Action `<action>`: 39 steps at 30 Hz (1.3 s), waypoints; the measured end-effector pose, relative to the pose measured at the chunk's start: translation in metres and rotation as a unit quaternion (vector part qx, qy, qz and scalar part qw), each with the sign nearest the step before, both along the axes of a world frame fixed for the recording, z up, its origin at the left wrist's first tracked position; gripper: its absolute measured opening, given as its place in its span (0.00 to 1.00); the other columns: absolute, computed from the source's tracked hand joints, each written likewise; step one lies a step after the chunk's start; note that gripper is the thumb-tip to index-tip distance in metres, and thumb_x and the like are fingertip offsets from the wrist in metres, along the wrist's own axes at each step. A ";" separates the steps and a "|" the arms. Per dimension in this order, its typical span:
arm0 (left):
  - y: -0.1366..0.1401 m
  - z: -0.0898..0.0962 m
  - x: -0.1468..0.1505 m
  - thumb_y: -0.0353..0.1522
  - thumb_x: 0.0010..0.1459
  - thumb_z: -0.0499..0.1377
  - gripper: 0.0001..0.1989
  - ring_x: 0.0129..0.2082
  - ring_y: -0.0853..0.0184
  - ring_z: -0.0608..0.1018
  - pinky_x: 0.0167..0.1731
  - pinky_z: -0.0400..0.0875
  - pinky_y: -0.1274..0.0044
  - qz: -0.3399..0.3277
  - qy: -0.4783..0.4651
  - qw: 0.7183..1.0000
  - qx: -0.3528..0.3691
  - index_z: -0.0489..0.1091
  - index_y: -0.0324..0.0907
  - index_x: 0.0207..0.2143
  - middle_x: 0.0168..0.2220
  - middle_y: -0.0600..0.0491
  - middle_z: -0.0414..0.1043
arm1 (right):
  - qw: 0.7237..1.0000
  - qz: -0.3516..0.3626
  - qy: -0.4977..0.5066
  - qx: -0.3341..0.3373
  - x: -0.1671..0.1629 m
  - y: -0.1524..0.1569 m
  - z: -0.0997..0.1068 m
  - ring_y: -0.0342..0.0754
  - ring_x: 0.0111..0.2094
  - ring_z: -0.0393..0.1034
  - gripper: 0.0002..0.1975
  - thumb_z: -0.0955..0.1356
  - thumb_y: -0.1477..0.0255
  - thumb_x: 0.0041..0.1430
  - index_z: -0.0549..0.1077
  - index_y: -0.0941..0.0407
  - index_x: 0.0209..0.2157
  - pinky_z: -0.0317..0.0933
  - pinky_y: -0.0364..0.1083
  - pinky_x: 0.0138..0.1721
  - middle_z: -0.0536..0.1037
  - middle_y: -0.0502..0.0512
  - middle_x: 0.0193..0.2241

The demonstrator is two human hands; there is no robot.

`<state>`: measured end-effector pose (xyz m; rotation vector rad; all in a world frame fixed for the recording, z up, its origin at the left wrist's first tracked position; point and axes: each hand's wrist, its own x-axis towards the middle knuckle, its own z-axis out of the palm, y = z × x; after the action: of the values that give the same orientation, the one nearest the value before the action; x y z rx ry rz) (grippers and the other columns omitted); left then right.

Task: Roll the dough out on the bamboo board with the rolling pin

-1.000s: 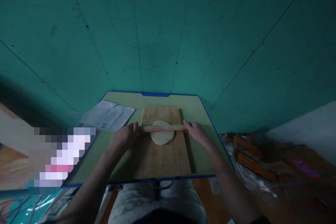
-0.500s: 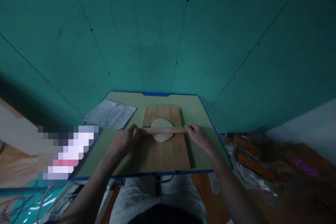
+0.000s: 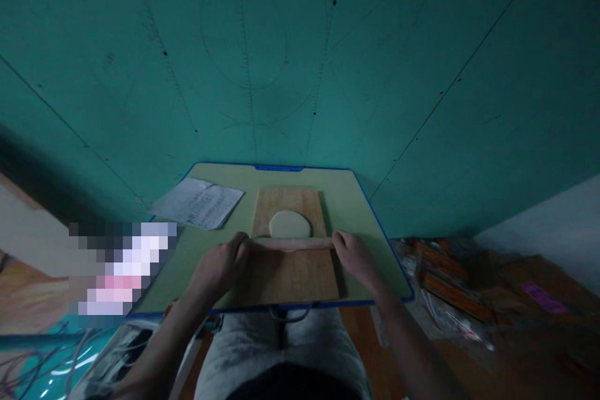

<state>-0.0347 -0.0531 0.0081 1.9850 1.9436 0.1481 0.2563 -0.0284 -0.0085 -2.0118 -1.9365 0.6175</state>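
A wooden rolling pin (image 3: 290, 244) lies crosswise over the near edge of a flat, pale round of dough (image 3: 289, 224). My left hand (image 3: 229, 259) is closed round the pin's left end. Gripping its right end is my right hand (image 3: 351, 253), fingers wrapped over it. Under the dough is a wooden cutting board (image 3: 293, 281), set lengthwise on a small pale-green table (image 3: 360, 200) with a blue rim. The pin hides the near edge of the dough.
A creased printed sheet (image 3: 199, 203) lies at the table's left. A green wall (image 3: 290, 75) rises right behind the table. On the floor to the right are plastic-wrapped packs (image 3: 454, 287) and a brown cardboard box (image 3: 529, 281). Cables (image 3: 42, 362) lie at lower left.
Both hands have drawn the rolling pin toward me, from across the middle of the dough to its near edge. More of the dough's far part shows now.
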 end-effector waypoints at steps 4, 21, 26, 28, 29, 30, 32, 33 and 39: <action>-0.011 -0.002 -0.001 0.35 0.68 0.41 0.16 0.34 0.59 0.83 0.29 0.64 0.75 -0.016 0.029 0.999 -0.009 0.68 0.45 0.41 0.34 0.48 0.81 | 1.000 0.000 0.007 -0.016 0.002 -0.010 -0.002 0.46 0.30 0.69 0.16 0.59 0.72 0.69 0.70 0.54 0.29 0.44 0.44 0.29 0.78 0.56 0.29; -0.018 -0.009 -0.001 0.40 0.69 0.47 0.15 0.40 0.56 0.83 0.32 0.69 0.74 -0.022 0.074 0.996 -0.042 0.65 0.45 0.52 0.39 0.47 0.82 | 0.998 0.008 -0.063 -0.003 0.002 -0.011 -0.008 0.50 0.33 0.74 0.16 0.58 0.65 0.72 0.73 0.54 0.39 0.47 0.45 0.30 0.81 0.59 0.34; -0.012 -0.009 -0.003 0.41 0.69 0.48 0.17 0.40 0.56 0.84 0.33 0.69 0.74 -0.012 0.064 0.998 -0.022 0.66 0.48 0.55 0.40 0.49 0.82 | 0.997 0.014 -0.073 0.008 0.000 0.001 -0.007 0.50 0.33 0.73 0.17 0.57 0.66 0.72 0.74 0.55 0.37 0.47 0.45 0.29 0.81 0.60 0.34; -0.010 -0.008 -0.003 0.41 0.69 0.47 0.18 0.40 0.56 0.84 0.33 0.70 0.74 -0.008 0.058 0.998 -0.018 0.65 0.48 0.56 0.40 0.49 0.82 | 0.997 0.013 -0.068 0.017 -0.001 0.002 -0.006 0.50 0.33 0.73 0.18 0.57 0.66 0.72 0.74 0.55 0.36 0.47 0.45 0.29 0.81 0.60 0.34; -0.011 -0.008 -0.003 0.41 0.69 0.47 0.18 0.40 0.55 0.84 0.33 0.70 0.74 -0.008 0.057 0.998 -0.017 0.66 0.47 0.56 0.40 0.49 0.82 | 0.997 0.013 -0.068 0.021 -0.001 0.001 -0.006 0.50 0.32 0.73 0.18 0.57 0.66 0.72 0.74 0.55 0.35 0.48 0.45 0.29 0.81 0.60 0.33; -0.012 -0.009 -0.003 0.41 0.69 0.46 0.18 0.40 0.55 0.84 0.33 0.70 0.74 -0.010 0.056 0.998 -0.016 0.66 0.47 0.56 0.40 0.48 0.82 | 0.997 0.012 -0.068 0.024 -0.001 -0.001 -0.006 0.50 0.31 0.73 0.18 0.56 0.66 0.72 0.74 0.55 0.36 0.48 0.45 0.28 0.81 0.59 0.32; -0.016 -0.011 -0.005 0.40 0.68 0.46 0.19 0.40 0.56 0.84 0.32 0.70 0.75 -0.016 0.046 0.999 -0.015 0.66 0.47 0.56 0.40 0.49 0.82 | 0.997 0.017 -0.065 0.027 0.000 -0.009 -0.007 0.50 0.30 0.74 0.19 0.56 0.65 0.71 0.74 0.55 0.36 0.48 0.45 0.28 0.81 0.58 0.31; -0.019 -0.013 -0.007 0.39 0.68 0.47 0.19 0.39 0.57 0.84 0.31 0.70 0.75 -0.017 0.038 0.999 -0.015 0.66 0.47 0.56 0.40 0.49 0.82 | 0.998 0.023 -0.058 0.028 0.001 -0.014 -0.009 0.50 0.30 0.74 0.19 0.55 0.65 0.71 0.74 0.55 0.37 0.49 0.45 0.28 0.81 0.58 0.31; -0.033 -0.021 -0.022 0.36 0.65 0.49 0.22 0.37 0.58 0.84 0.30 0.71 0.76 -0.028 0.022 0.999 0.007 0.68 0.47 0.59 0.40 0.50 0.83 | 0.999 0.038 -0.022 0.031 0.006 -0.038 -0.017 0.53 0.32 0.78 0.19 0.55 0.62 0.69 0.74 0.54 0.43 0.54 0.44 0.29 0.82 0.57 0.30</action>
<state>-0.0566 -0.0859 -0.0124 2.0667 1.9157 0.1046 0.2624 -0.0660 -0.0251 -1.9380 -2.0394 0.5287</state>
